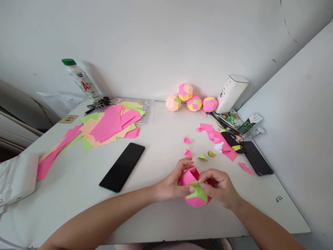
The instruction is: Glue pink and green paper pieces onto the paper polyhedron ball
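Both hands are on a pink and green folded-paper ball (197, 201) above the front of the table. My left hand (175, 182) cups its left side, thumb pressed on a green face. At its upper right, my right hand (217, 185) pinches the paper beside an opening in the top. Whether a separate piece sits in that pinch, I cannot tell. Just beyond the ball lie small folded pink pieces (187, 152) and a green folded piece (202, 158). A small glue bottle (212, 152) with a white nozzle stands close by.
Finished paper balls (194, 103) rest against the wall. Pink, peach and green sheets (106, 125) pile up at left, behind a black phone (122, 166). At right are another phone (256, 158), a box cutter (232, 141), pink scraps (229, 152) and a white container (231, 93).
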`<control>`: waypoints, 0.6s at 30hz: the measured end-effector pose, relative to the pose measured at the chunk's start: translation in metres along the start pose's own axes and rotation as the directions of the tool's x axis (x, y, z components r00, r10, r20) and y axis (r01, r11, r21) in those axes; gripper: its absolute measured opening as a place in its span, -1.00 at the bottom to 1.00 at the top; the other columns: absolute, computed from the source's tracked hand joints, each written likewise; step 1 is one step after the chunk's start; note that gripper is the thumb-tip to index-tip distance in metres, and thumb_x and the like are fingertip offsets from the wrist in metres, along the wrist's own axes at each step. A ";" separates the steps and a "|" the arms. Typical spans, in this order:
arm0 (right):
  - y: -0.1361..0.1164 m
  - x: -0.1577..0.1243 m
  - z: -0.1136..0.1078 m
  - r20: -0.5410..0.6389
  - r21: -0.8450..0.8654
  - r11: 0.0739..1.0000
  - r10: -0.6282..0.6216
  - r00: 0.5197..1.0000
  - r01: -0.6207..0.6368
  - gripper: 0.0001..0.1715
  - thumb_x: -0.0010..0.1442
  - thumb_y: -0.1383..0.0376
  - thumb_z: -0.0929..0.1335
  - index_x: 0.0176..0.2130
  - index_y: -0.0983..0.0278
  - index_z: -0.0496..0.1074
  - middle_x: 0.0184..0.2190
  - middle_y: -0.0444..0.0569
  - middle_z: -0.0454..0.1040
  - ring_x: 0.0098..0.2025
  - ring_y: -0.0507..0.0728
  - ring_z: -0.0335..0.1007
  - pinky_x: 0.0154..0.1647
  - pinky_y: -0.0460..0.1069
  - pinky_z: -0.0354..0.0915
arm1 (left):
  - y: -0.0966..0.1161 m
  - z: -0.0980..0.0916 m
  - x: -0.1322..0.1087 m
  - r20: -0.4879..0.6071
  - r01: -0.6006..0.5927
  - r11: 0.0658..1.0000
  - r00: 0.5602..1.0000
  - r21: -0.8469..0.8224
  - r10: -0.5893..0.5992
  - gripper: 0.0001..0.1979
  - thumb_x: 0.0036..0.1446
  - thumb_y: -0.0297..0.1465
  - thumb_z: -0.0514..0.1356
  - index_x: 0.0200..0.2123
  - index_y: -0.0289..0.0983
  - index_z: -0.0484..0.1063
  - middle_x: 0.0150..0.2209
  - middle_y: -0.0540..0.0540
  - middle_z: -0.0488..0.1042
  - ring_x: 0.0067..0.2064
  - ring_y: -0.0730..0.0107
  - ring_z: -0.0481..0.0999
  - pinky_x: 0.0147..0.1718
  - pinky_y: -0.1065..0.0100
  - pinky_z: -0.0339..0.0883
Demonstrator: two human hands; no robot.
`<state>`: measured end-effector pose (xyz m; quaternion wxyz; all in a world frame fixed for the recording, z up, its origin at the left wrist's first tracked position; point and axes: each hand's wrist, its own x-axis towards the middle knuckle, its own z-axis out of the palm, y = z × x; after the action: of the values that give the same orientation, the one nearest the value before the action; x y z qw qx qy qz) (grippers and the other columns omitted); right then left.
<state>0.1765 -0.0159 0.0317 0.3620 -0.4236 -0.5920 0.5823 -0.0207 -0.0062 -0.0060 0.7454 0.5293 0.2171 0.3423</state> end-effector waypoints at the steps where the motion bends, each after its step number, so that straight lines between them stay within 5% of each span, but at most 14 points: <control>1: 0.001 0.000 0.000 -0.043 -0.003 0.999 -0.035 0.998 0.035 -0.83 0.07 0.23 0.42 -0.46 0.28 0.43 -0.58 -0.14 0.35 -0.57 -0.01 0.18 -0.56 -0.08 0.19 | -0.001 0.000 0.000 0.012 -0.024 0.999 1.000 0.032 0.024 -0.16 -0.03 -0.18 0.33 0.21 -0.06 -0.10 0.16 -0.23 0.10 0.14 0.13 0.26 0.08 0.02 0.18; 5: 0.003 0.001 0.000 -0.142 -0.042 0.993 -0.118 0.983 0.113 -0.84 0.09 0.23 0.42 -0.44 0.26 0.44 -0.55 -0.11 0.39 -0.54 0.02 0.24 -0.53 -0.06 0.23 | -0.007 0.000 0.001 0.044 -0.116 0.977 0.993 0.180 0.110 0.09 -0.15 -0.26 0.41 0.29 -0.08 -0.25 0.27 -0.33 -0.02 0.26 -0.03 0.10 0.16 -0.04 0.08; 18: 0.006 0.005 0.000 -0.055 0.071 0.997 0.044 0.998 -0.040 -0.74 0.00 0.20 0.47 -0.34 0.27 0.41 -0.45 -0.12 0.38 -0.45 0.01 0.27 -0.45 -0.08 0.27 | -0.022 -0.001 0.003 -0.008 -0.121 0.984 0.992 0.127 0.123 -0.07 0.00 -0.31 0.32 0.28 -0.05 -0.24 0.22 -0.32 0.06 0.13 0.02 0.31 -0.02 0.05 0.33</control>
<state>0.1746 -0.0116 0.0256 0.3805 -0.4394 -0.5519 0.5979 -0.0133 -0.0084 -0.0269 0.6862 0.5850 0.2115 0.3771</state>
